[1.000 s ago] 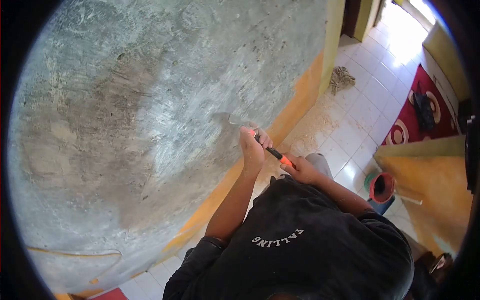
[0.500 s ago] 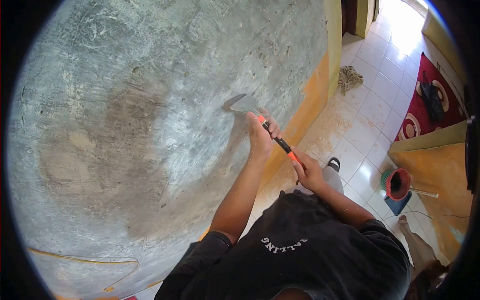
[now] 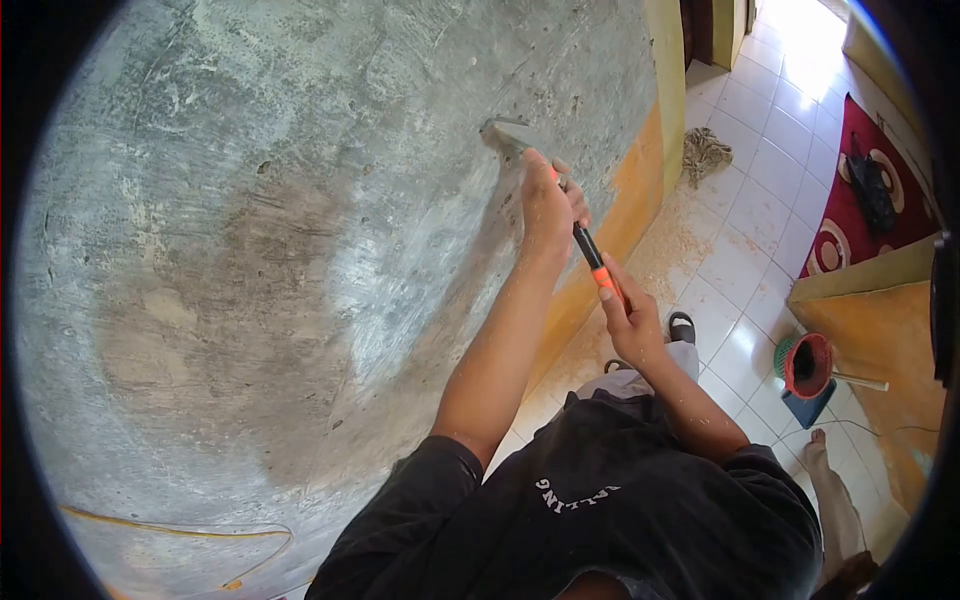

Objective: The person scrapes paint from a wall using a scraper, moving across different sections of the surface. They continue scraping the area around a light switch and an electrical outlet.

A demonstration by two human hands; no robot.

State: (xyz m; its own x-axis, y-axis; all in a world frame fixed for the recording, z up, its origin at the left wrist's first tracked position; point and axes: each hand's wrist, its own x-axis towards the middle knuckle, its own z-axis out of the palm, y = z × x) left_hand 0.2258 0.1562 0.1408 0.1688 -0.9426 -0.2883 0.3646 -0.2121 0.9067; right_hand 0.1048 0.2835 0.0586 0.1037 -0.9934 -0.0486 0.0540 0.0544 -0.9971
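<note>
- My left hand is closed around the upper part of the scraper, close behind the blade
- My right hand grips the orange end of the handle, further from the wall
- The scraper's blade lies flat against the grey wall, high up, above the orange paint strip
- Pale dust lies on the tiles at the foot of the wall
- A red bucket stands well apart from the wall
</note>
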